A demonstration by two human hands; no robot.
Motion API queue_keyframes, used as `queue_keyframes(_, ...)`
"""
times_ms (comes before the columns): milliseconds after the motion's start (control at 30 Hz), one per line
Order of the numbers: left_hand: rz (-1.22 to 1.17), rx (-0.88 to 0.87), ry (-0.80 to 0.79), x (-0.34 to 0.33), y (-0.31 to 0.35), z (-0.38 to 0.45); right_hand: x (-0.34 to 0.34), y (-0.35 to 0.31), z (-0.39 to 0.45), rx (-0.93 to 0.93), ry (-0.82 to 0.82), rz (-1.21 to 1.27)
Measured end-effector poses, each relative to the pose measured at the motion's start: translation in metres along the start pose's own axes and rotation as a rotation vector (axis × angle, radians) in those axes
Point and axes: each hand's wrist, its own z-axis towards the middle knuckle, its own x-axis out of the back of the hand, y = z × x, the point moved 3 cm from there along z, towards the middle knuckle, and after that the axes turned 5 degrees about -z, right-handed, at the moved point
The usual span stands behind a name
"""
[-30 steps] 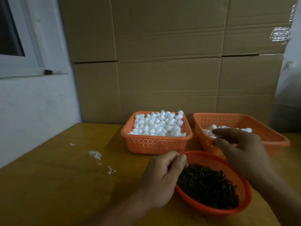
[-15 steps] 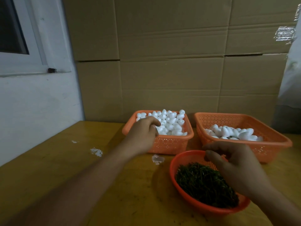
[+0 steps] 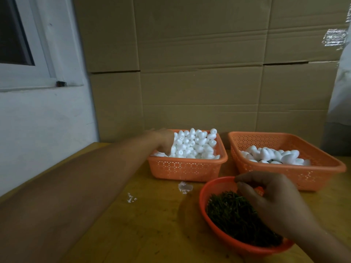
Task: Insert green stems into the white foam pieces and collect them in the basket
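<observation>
Wooden tabletop (image 3: 98,234) bearing white crumbs (image 3: 185,187); flattened cardboard sheets (image 3: 199,63) as backdrop, silver tape (image 3: 335,38) at upper right; white wall (image 3: 41,122) with window frame (image 3: 28,80) at left.

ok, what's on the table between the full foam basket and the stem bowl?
Head view: a white foam scrap lies on the wooden table between the full foam basket and the stem bowl.

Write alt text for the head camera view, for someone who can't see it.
A person's left hand reaches into an orange basket of white foam pieces while the right hand hovers over a round basket of green stems; a second orange basket sits right.
</observation>
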Motion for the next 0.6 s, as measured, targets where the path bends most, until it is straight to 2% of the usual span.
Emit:
queue_keyframes(100,0.061,0.07,-0.097,-0.004,-0.003,0.007,-0.001,-0.003,-0.001,0.019,0.003,-0.003)
queue_keyframes(333,0.068,0.104,-0.231,-0.01,0.0,0.01,-0.005,-0.003,-0.002,0.027,-0.024,-0.025)
queue_keyframes(533,0.116,0.115,-0.188,-0.013,-0.002,0.008,-0.007,-0.003,-0.003,0.034,-0.033,-0.036)
queue_keyframes(600,0.089,0.114,-0.127,-0.015,-0.003,0.01,-0.007,-0.003,-0.003,0.044,-0.041,-0.047)
